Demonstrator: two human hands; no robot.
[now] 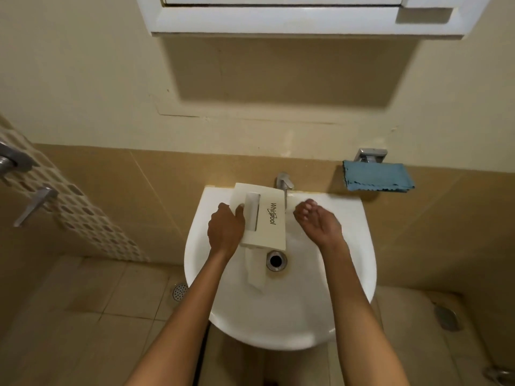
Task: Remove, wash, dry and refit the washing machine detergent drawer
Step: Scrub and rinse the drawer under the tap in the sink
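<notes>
The white detergent drawer (267,218), its front panel marked Whirlpool facing up, stands in the white wash basin (351,263) just left of the tap (284,183). A thin stream of water runs from the tap past the drawer's right edge. My left hand (226,228) grips the drawer's left side, fingers curled at the handle recess. My right hand (317,221) hovers over the basin to the right of the drawer with fingers bunched and curled upward, holding nothing. The drawer's body reaches down toward the drain (276,261).
A folded blue cloth (377,176) hangs on a chrome holder on the wall at the right. A white cabinet (292,20) hangs above. Shower fittings (36,201) stick out from the left wall. A floor drain (179,291) lies to the basin's left.
</notes>
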